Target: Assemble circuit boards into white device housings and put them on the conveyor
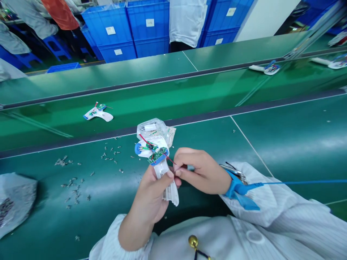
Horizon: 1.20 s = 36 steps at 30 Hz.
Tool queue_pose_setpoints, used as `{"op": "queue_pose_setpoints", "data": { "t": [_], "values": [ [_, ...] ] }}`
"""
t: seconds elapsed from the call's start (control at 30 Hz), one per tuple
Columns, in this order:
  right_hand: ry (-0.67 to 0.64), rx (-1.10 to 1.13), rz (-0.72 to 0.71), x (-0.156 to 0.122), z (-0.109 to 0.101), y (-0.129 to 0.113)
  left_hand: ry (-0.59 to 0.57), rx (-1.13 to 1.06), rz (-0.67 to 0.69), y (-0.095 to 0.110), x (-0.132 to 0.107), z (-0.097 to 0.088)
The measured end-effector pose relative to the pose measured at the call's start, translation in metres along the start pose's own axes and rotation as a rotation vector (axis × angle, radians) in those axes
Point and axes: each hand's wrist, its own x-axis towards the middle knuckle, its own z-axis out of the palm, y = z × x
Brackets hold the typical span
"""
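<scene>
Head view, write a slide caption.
Left-hand grip on a white pistol-shaped housing with green circuit boards; right-hand grip on a red wire.

Cannot read any text. Spotted white labels [150, 22] on stacked blue bins [139, 18], too small to decipher; noted white patch [150, 127] on clear plastic bag [162, 128], likewise illegible.

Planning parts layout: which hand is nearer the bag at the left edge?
Left: the left hand, holding the white shell, is right of the bag; the right hand, pinching a red wire, farther right.
</scene>
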Motion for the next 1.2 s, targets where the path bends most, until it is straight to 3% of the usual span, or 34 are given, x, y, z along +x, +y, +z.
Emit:
{"op": "queue_pose_setpoints", "data": {
  "t": [0.17,0.3,0.4,0.47,0.63,0.83,1.2],
  "values": [
    [0.049,-0.085,-0.016,0.003,-0.029,-0.026,-0.001,0.184,0.022,0.008,-0.001,0.000],
    [-0.006,-0.199,-0.190,0.011,-0.036,-0.050,-0.052,0.401,0.193,0.009,0.003,0.004],
    [-0.127,-0.361,-0.266,0.024,-0.025,-0.043,-0.106,0.550,0.305,0.011,0.005,0.008],
    [-0.188,-0.428,-0.268,0.031,-0.018,-0.029,-0.115,0.581,0.306,0.011,0.004,0.008],
    [-0.220,-0.379,-0.210,0.030,-0.019,-0.003,-0.082,0.446,0.186,0.011,-0.001,0.008],
    [-0.187,-0.344,-0.165,0.021,-0.020,-0.006,-0.052,0.148,0.095,0.016,-0.008,0.017],
    [-0.112,-0.242,-0.130,0.018,-0.017,-0.003,-0.012,0.127,0.057,0.017,-0.012,0.021]
  ]
}}
